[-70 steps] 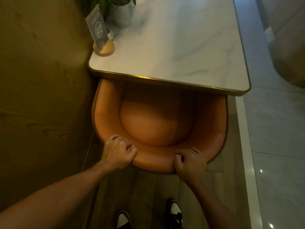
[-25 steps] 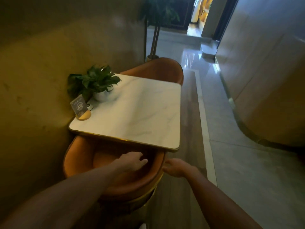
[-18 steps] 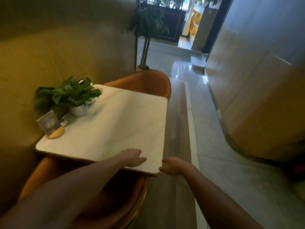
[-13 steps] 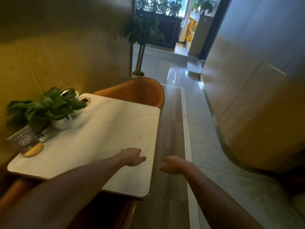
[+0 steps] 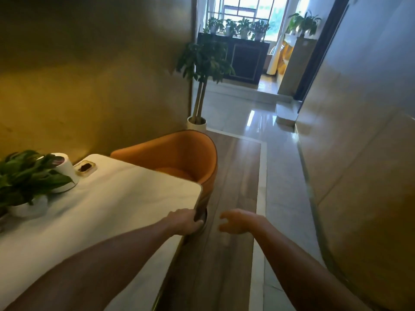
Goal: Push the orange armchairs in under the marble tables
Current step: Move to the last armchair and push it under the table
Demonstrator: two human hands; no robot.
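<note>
A white marble table point(image 5: 116, 203) with a gold rim runs along the left wall. At its far end stands an orange armchair point(image 5: 179, 153), its seat partly under the tabletop and its curved back sticking out toward the hallway. My left hand point(image 5: 185, 222) hangs at the table's right edge with loosely bent fingers and holds nothing. My right hand point(image 5: 238, 224) floats over the wooden floor strip to the right of the table, fingers apart and curled, empty. The near armchair is out of view.
A leafy pot plant point(image 5: 27, 182) and a white cup point(image 5: 65, 169) stand on the table by the wall. A tall potted tree point(image 5: 199, 70) stands past the far chair. A curved wall point(image 5: 359, 176) borders the tiled aisle point(image 5: 285, 187) on the right.
Both hands let go of the near armchair's back, which has left the view. I have moved forward along the table's right side; the far armchair is closer.
</note>
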